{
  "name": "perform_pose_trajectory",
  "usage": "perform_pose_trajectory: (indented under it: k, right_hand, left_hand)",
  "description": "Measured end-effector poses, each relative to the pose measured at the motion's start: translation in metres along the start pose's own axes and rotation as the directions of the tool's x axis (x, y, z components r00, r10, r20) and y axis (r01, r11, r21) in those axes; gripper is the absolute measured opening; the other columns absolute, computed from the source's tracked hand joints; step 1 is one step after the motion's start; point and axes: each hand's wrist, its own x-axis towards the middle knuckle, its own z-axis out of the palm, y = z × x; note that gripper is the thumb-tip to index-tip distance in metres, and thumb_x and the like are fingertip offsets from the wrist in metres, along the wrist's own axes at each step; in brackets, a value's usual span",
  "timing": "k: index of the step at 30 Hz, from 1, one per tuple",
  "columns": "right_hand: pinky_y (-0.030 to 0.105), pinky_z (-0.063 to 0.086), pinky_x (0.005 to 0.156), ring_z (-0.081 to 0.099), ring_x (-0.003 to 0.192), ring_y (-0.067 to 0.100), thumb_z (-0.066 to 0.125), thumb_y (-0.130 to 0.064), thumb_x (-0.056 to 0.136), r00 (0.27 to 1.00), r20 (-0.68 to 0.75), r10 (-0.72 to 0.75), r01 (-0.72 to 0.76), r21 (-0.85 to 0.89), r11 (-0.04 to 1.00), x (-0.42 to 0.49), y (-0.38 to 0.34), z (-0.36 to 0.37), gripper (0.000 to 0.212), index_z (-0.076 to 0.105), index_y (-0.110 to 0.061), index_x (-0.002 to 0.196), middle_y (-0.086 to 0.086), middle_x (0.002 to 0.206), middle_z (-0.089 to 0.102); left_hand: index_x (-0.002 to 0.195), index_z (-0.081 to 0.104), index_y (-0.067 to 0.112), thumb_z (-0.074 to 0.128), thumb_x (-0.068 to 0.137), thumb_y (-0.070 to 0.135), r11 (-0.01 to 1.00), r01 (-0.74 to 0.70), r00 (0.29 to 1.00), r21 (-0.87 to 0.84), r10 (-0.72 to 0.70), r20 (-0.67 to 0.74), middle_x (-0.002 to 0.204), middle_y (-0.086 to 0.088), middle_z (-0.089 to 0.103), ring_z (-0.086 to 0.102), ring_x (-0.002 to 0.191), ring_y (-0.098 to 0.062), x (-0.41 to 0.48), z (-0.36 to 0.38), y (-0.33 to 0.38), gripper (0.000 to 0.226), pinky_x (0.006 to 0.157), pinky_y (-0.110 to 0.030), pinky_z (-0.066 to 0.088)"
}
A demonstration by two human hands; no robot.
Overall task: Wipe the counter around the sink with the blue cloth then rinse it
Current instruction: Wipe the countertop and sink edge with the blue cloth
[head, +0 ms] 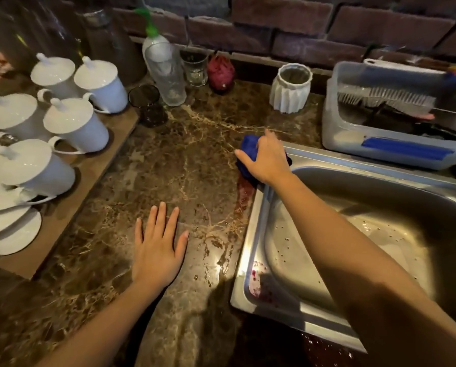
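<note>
A bunched blue cloth (249,148) lies on the brown marble counter (184,160) at the far left corner of the steel sink (380,234). My right hand (268,160) presses down on the cloth and covers most of it. A reddish wet streak (245,197) runs along the counter just beside the sink's left rim, below the cloth. Purple specks sit on the sink's near left rim (258,284). My left hand (159,245) rests flat on the counter, fingers spread, holding nothing.
Several white lidded cups (70,123) and saucers stand on a wooden board at the left. A dark glass (146,104), a clear bottle (166,72), a small glass (195,67), a red fruit (220,71) and a white vase (291,87) line the back. A plastic bin with brushes (391,115) sits behind the sink.
</note>
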Motion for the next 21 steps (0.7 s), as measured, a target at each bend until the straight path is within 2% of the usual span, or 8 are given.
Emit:
perform_pose_trajectory:
  k: [4,6,8,12,21]
  right_hand:
    - [0.047,0.020,0.115,0.023,0.139,0.038,0.049,-0.054,0.087,0.996,-0.049,-0.075,0.073,-0.041,0.996,-0.003,0.008,0.017,0.065,0.040,-0.009,0.133,0.021,0.153,0.021]
    - [0.046,0.015,0.117,0.016,0.142,0.035,0.043,-0.052,0.091,0.995,-0.055,-0.086,0.082,-0.073,0.994,-0.007,0.011,0.022,0.068,0.026,-0.015,0.145,0.018,0.155,0.017]
    - [0.044,0.010,0.118,0.012,0.144,0.035,0.037,-0.049,0.094,0.995,-0.037,-0.096,0.090,-0.138,0.986,-0.010,0.009,0.023,0.065,0.021,-0.014,0.147,0.017,0.156,0.017]
    - [0.046,0.015,0.116,0.023,0.140,0.035,0.031,-0.045,0.094,0.988,-0.002,-0.151,0.147,-0.229,0.962,-0.027,0.002,0.027,0.062,0.030,-0.008,0.143,0.019,0.149,0.033]
    - [0.046,0.018,0.115,0.037,0.135,0.033,0.029,-0.048,0.087,0.961,0.086,-0.264,0.273,-0.108,0.956,-0.098,-0.014,0.035,0.065,0.043,-0.010,0.138,0.015,0.143,0.045]
  left_hand:
    - [0.146,0.024,0.021,0.015,0.093,0.053,1.000,0.006,1.000,0.007,-0.006,0.002,0.156,-0.003,0.016,0.008,0.145,-0.017,0.000,0.001,-0.001,0.063,0.116,-0.043,0.004]
    - [0.146,0.024,0.022,0.014,0.093,0.053,1.000,0.010,1.000,0.001,-0.010,0.000,0.156,-0.003,0.016,0.008,0.145,-0.017,0.000,-0.001,0.000,0.063,0.116,-0.044,0.005]
    - [0.146,0.023,0.022,0.013,0.093,0.054,1.000,0.006,1.000,-0.010,-0.006,0.001,0.156,-0.002,0.016,0.007,0.145,-0.017,0.000,-0.002,0.001,0.063,0.117,-0.043,0.004]
    - [0.147,0.023,0.022,0.014,0.093,0.053,1.000,0.000,1.000,-0.014,0.000,0.000,0.156,-0.003,0.016,0.007,0.145,-0.017,0.000,-0.003,0.001,0.063,0.117,-0.043,0.004]
    - [0.146,0.026,0.021,0.015,0.091,0.053,1.000,0.003,1.000,-0.017,-0.003,0.006,0.156,-0.005,0.019,0.010,0.145,-0.019,0.001,-0.002,0.001,0.064,0.116,-0.047,0.007]
